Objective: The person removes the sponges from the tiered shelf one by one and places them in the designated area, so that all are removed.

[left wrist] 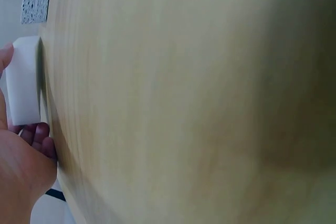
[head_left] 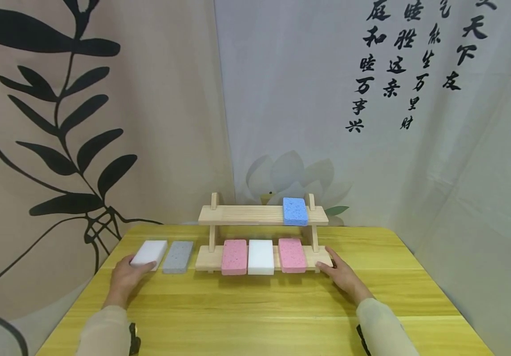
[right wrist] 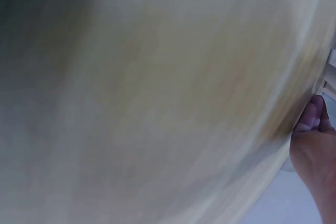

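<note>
At the table's left, my left hand (head_left: pixel 126 279) grips a white sponge (head_left: pixel 150 254) between thumb and fingers. The left wrist view shows this white sponge (left wrist: pixel 25 81) tilted, with a thin gap beneath one side. Just right of it a grey sponge (head_left: pixel 177 257) lies flat on the table. My right hand (head_left: pixel 345 277) holds the right end of a two-tier wooden rack (head_left: pixel 251 214), thumb at the front of the lower shelf and fingers farther back. The lower shelf bears a pink sponge (head_left: pixel 234 257), a white sponge (head_left: pixel 261 257) and another pink sponge (head_left: pixel 292 255); a blue sponge (head_left: pixel 295 211) sits on the upper shelf.
The yellow wood-grain table (head_left: pixel 242 316) extends in front of the rack and to both sides. Behind it hangs a pale cloth backdrop (head_left: pixel 175 123) with plant drawings and black characters. Light sleeves (head_left: pixel 104 331) cover both forearms.
</note>
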A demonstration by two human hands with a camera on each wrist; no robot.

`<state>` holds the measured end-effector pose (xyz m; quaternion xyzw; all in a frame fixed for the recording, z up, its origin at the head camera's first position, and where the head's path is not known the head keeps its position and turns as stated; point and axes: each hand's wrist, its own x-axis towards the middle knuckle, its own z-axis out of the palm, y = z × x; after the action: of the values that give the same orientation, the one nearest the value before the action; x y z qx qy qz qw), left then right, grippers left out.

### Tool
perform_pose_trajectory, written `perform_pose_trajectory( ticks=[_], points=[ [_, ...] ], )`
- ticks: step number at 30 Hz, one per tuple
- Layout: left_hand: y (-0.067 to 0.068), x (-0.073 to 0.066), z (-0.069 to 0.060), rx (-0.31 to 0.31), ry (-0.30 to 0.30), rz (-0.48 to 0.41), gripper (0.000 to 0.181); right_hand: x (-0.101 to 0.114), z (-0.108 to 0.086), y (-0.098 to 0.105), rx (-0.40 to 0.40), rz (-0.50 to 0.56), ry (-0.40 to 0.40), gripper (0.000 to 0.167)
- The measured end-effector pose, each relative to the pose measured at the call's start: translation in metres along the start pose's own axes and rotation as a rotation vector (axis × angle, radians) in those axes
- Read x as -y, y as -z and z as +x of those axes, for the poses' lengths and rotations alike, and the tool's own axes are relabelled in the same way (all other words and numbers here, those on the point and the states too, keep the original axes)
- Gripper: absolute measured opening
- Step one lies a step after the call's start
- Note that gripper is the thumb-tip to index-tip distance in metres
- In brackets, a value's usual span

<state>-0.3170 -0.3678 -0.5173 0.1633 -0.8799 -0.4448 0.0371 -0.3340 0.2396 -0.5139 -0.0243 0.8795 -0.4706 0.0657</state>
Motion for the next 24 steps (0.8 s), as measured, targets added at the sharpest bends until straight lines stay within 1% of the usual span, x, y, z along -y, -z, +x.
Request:
perform_pose_trajectory(
  ticks=[6, 17, 21, 24],
  points=[
    [0.0, -0.001, 0.0, 0.006, 0.01, 0.018, 0.105, 0.0, 0.0, 0.0, -0.003, -0.009, -0.001, 0.088],
    [0.003, -0.004, -0.004, 0.009, -0.014, 0.052, 0.104, -0.001, -0.002, 0.0, -0.003, -0.006, -0.002, 0.087],
    [0.004, -0.008, -0.006, -0.022, -0.021, 0.059, 0.102, 0.0, -0.001, 0.0, -0.008, -0.003, 0.004, 0.088],
    [0.006, -0.011, -0.008, -0.07, -0.033, 0.061, 0.101, 0.0, 0.0, 0.0, -0.008, 0.0, 0.014, 0.087]
  ],
)
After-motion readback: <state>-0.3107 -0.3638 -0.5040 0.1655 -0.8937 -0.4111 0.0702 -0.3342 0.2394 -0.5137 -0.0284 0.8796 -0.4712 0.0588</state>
